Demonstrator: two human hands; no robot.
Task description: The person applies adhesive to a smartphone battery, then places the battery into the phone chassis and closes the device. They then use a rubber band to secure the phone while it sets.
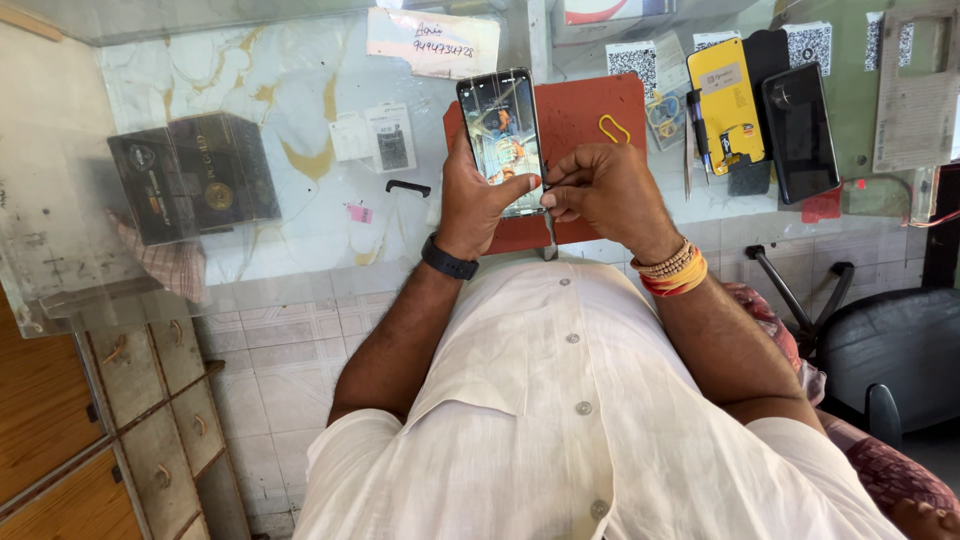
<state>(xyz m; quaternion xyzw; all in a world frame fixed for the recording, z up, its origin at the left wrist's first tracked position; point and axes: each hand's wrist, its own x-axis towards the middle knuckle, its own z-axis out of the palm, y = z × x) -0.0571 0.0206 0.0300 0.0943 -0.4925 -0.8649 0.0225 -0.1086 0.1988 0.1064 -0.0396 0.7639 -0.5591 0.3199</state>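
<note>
The phone [500,135] is held upright over the red mat [580,115], clamped in the left hand [470,195], thumb across its lower edge. The right hand [600,190] is closed on thin tweezers [548,235], tips at the phone's lower right side. Judged: the phone is best kept steady and the tool applied lightly. A yellow case [727,105] and a dark phone [800,130] lie well apart on the glass table [290,215].

A single camera, worn on the person's head, looks steeply down over the white-shirted chest and belly toward the near edge of a glass-topped counter [300,215]. It sits close: torso and forearms fill the lower half, the counter the upper. Both hands meet at a smartphone [499,128] above the counter's near edge, centre frame. Tiled floor shows lower left, below the counter.
</note>
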